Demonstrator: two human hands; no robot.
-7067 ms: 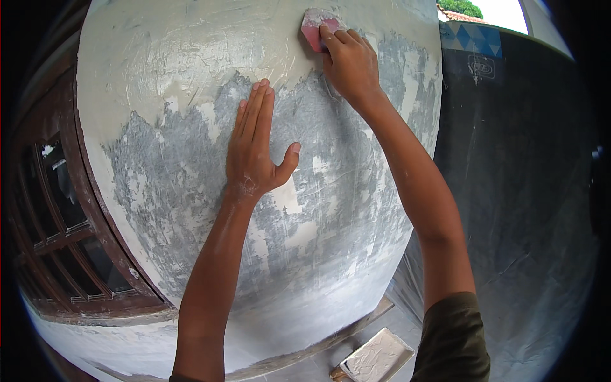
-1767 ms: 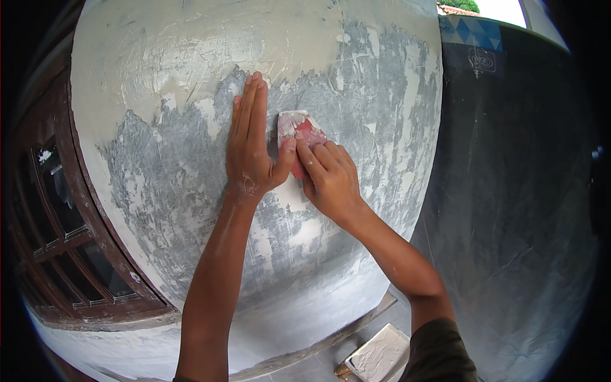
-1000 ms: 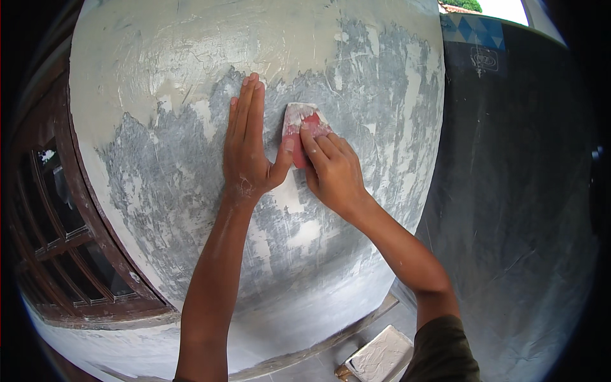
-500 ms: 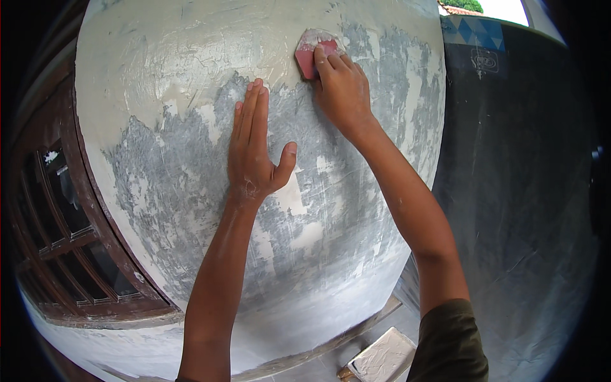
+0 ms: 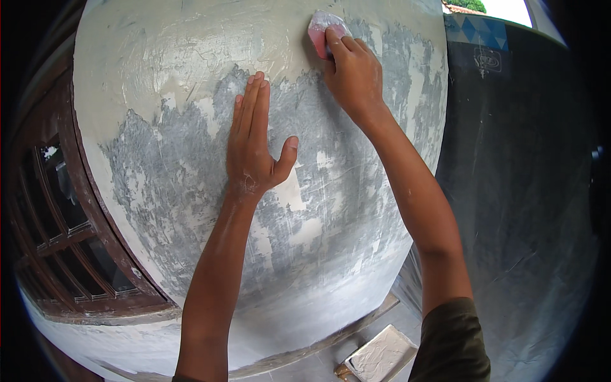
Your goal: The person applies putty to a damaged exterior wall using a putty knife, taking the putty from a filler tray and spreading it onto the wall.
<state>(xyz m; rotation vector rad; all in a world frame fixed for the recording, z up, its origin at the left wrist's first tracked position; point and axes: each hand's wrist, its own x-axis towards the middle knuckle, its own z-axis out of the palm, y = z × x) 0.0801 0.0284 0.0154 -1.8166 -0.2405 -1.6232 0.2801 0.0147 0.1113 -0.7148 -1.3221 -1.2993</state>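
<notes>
My right hand point(image 5: 356, 79) is closed round a pinkish-red putty spreader point(image 5: 316, 35), whose upper edge is smeared with white putty and lies against the wall. Flat on the wall point(image 5: 172, 191), with fingers pointing up and thumb apart, rests my left hand point(image 5: 251, 137); it holds nothing. Wet cream-coloured putty point(image 5: 184, 57) coats the upper part of the wall, with a ragged lower border just about level with my left fingertips. Below that border the surface is patchy grey with white smears.
A brown wooden window frame point(image 5: 137, 280) with dark panes is at the left. Low on the floor at the right stands a tray of putty point(image 5: 382, 356). A dark sheet point(image 5: 522, 159) with a blue patterned strip point(image 5: 477, 32) hangs beyond the wall's right edge.
My right hand and the spreader have moved up and slightly right along the wall. My left hand stays flat on the wall in nearly the same place.
</notes>
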